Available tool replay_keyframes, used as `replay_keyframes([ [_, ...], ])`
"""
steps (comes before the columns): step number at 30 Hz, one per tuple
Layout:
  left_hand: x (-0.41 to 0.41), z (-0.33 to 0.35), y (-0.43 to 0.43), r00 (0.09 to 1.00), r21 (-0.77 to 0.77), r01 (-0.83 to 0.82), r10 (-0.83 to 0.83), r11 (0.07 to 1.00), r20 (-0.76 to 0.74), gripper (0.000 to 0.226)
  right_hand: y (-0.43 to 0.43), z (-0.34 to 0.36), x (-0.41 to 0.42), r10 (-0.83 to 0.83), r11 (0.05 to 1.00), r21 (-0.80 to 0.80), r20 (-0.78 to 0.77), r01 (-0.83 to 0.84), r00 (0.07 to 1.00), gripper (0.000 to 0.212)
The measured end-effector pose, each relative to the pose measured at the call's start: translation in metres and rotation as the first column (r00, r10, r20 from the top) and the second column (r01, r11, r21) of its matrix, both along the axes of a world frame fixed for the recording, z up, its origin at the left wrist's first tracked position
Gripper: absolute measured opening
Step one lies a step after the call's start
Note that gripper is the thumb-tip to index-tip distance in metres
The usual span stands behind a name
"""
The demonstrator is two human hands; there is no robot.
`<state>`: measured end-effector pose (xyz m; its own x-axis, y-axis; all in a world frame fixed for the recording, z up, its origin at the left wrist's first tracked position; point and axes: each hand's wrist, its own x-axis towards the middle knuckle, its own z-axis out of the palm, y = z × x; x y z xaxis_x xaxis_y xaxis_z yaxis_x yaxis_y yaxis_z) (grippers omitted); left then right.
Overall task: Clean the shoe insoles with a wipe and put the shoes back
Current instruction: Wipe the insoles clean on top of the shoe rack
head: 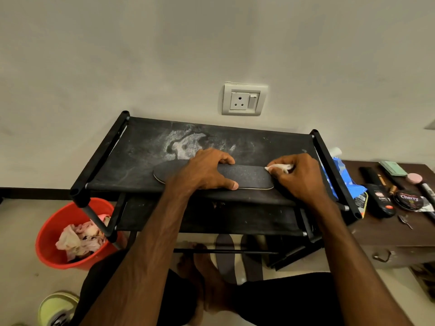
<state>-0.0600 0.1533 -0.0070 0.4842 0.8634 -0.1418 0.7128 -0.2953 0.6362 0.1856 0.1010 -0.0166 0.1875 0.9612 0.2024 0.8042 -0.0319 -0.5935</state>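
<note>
Step in hand: the wiping of one insole; judged from the scene, the cleaning part of the task was under way and the putting back of the shoes was not yet begun.
Insole: the dark insole (247, 178) lay flat, its length running left to right, near the front edge of the top shelf of the black shoe rack (146, 156).
Left hand: the left hand (204, 171) gripped the insole at its middle, fingers curled over the far edge and thumb on the near edge, and held it down.
Right hand: the right hand (299, 177) pinched a small white wipe (281, 167) between thumb and fingers, touching the right end of the insole.
Other insoles: two more dark insoles (226, 257) lay on the floor under the rack; I cannot tell whether they were cleaned.
Shoe: one pale green shoe (56, 307) stood on the floor at the lower left.
Bucket: a red bucket (51, 231) left of the rack held crumpled used wipes (77, 238).
Bench: the brown bench (388, 234) at the right carried a blue pack (343, 177) and a polish tin (409, 200).
Next move: probably a stroke of the wipe along the insole toward the left; it calls for firm pressure from the left hand, so that the insole does not slide on the fabric shelf.
</note>
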Motion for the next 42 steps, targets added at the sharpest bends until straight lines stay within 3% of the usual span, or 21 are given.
replay_keyframes([
  [11,0.002,0.004,-0.002,1.0,-0.011,-0.003,0.003,1.0,-0.006,0.069,-0.013,0.002,0.007,0.145,0.988,-0.065,0.059,-0.141,0.988,0.012],
  [16,0.002,0.003,-0.002,1.0,-0.006,-0.007,0.007,1.0,-0.005,0.068,-0.031,0.018,0.016,0.257,0.943,-0.201,-0.061,-0.264,0.965,0.013],
  [21,0.003,0.004,-0.004,0.997,0.088,0.026,-0.019,0.996,-0.08,0.07,-0.028,0.014,0.007,0.136,0.991,-0.008,-0.09,-0.137,0.987,0.009],
  [27,0.006,0.004,-0.006,0.995,0.217,0.028,-0.006,0.976,-0.104,0.071,-0.016,0.011,-0.007,0.245,0.969,-0.036,-0.044,-0.246,0.969,0.012],
  [35,0.007,0.002,-0.015,1.0,0.312,-0.015,0.012,0.95,0.012,0.072,-0.019,0.015,-0.006,0.189,0.982,0.034,-0.115,-0.187,0.975,0.005],
  [42,0.014,-0.006,-0.052,0.963,0.471,-0.235,0.14,0.85,0.229,0.079,-0.034,0.026,-0.014,0.096,0.991,0.113,-0.225,-0.072,0.97,0.006],
])
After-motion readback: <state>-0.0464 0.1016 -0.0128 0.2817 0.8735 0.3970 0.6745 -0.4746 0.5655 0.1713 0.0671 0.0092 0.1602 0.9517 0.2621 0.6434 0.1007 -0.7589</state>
